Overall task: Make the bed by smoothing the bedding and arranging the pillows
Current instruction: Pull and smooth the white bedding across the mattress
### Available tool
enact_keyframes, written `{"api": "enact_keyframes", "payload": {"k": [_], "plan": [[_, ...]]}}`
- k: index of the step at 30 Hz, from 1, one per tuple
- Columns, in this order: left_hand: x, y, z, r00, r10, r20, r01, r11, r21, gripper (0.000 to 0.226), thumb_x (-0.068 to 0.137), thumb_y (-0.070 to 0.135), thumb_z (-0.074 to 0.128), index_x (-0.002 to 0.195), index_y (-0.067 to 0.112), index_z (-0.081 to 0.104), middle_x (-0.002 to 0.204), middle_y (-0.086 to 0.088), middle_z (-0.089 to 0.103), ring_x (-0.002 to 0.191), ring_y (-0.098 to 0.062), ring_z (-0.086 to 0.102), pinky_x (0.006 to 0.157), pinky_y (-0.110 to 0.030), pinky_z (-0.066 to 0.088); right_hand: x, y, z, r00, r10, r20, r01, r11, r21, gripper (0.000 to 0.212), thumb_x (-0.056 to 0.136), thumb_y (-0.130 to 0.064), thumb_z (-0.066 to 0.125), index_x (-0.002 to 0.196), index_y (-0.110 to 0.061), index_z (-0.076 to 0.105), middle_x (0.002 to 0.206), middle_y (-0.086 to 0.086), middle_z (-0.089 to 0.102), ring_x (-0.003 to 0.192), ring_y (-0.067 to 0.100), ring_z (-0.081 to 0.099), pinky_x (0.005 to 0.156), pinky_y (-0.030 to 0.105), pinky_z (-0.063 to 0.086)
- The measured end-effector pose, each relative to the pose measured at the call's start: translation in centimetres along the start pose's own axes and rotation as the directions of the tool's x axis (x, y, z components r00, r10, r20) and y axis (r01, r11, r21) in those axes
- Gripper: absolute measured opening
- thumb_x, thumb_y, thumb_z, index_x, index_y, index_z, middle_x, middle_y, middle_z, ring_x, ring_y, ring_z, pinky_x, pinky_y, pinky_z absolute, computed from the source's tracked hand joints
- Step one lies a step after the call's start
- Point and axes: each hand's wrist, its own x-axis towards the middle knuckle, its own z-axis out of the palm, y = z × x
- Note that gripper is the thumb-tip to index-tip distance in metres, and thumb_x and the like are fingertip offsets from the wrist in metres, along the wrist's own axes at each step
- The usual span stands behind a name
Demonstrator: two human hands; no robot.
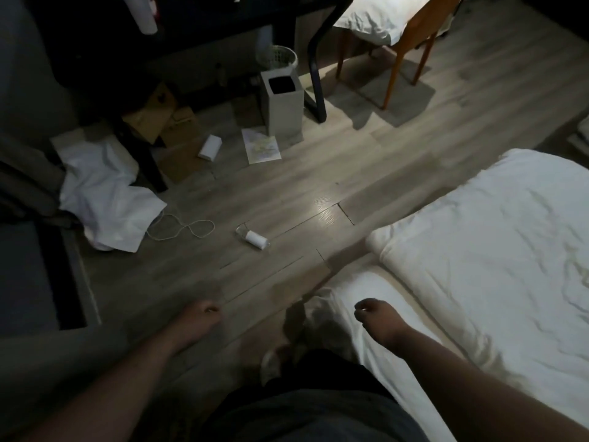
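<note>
A: Left hand (199,317) is hanging over the floor, fingers loosely curled, holding nothing.
B: Is it touching any bedding?
A: No, it's sitting well apart from it, with floorboards underneath.
B: And the right?
A: Right hand (381,317) is hovering over the bare sheet (345,288) at the bed's near corner. The fingers are drooping and gripping nothing — can't tell if it's touching.
B: Where's the task thing?
A: The duvet (494,250) is lying rumpled to the right of both hands. Its near edge is running diagonally from just beyond the right hand toward lower right. One pillow (369,17) is sitting on a wooden chair (424,27), far across the floor.
B: So which hand is nearer?
A: The right, I'm judging — the next pull is probably starting from the duvet's near corner, with the left having to cross over.
</note>
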Motion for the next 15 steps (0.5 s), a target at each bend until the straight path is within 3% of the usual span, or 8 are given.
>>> {"api": "enact_keyframes", "payload": {"k": [2, 5, 8, 11, 15], "plan": [[1.3, -0.1, -1.1, 1.0, -0.007, 0.007, 0.007, 1.0, -0.018, 0.01, 0.091, 0.015, 0.061, 0.099, 0.014, 0.067, 0.099, -0.006, 0.067, 0.086, -0.012, 0.059, 0.068, -0.021, 0.043, 1.5, -2.2, -0.2, 1.0, -0.015, 0.005, 0.015, 1.0, -0.017, 0.029, 0.092, -0.019, 0.055, 0.118, -0.01, 0.065, 0.12, 0.007, 0.064, 0.108, 0.022, 0.061, 0.097, 0.035, 0.046], [3.3, -0.1, -2.3, 0.999, -0.041, 0.035, 0.042, 0.999, -0.021, 0.016, 0.093, 0.015, 0.059, 0.108, 0.011, 0.065, 0.104, -0.007, 0.065, 0.094, -0.015, 0.058, 0.074, -0.023, 0.04, 4.4, -4.2, -0.7, 1.0, -0.016, 0.008, 0.016, 1.0, 0.0, 0.028, 0.092, -0.016, 0.054, 0.116, -0.008, 0.066, 0.118, 0.007, 0.064, 0.108, 0.025, 0.061, 0.098, 0.041, 0.047], [6.0, 0.7, -4.0, 0.997, -0.064, 0.037, 0.064, 0.998, -0.017, 0.006, 0.093, 0.017, 0.06, 0.093, 0.021, 0.065, 0.095, 0.0, 0.064, 0.084, -0.008, 0.057, 0.067, -0.019, 0.042, 7.7, -5.5, -1.3, 1.0, 0.004, 0.025, -0.004, 0.999, 0.033, 0.02, 0.09, -0.011, 0.055, 0.105, -0.007, 0.068, 0.102, 0.006, 0.065, 0.101, 0.027, 0.061, 0.09, 0.039, 0.048], [9.5, 2.4, -6.4, 0.996, -0.082, 0.019, 0.082, 0.997, 0.01, 0.018, 0.091, 0.017, 0.063, 0.077, 0.029, 0.061, 0.084, 0.007, 0.062, 0.078, -0.002, 0.055, 0.067, -0.011, 0.04, 11.5, -6.5, -2.1, 0.997, 0.005, 0.071, -0.009, 0.998, 0.062, 0.015, 0.091, -0.008, 0.053, 0.091, -0.012, 0.068, 0.09, 0.003, 0.063, 0.086, 0.022, 0.059, 0.078, 0.035, 0.047], [14.5, 7.0, -10.5, 0.99, -0.127, 0.061, 0.123, 0.99, 0.066, 0.012, 0.091, 0.018, 0.063, 0.08, 0.019, 0.067, 0.086, -0.005, 0.069, 0.08, -0.014, 0.062, 0.074, -0.026, 0.047, 16.5, -8.2, -4.4, 0.993, 0.05, 0.112, -0.067, 0.986, 0.15, 0.024, 0.095, -0.012, 0.052, 0.079, -0.03, 0.058, 0.087, -0.012, 0.058, 0.087, 0.014, 0.06, 0.078, 0.028, 0.048]]}}
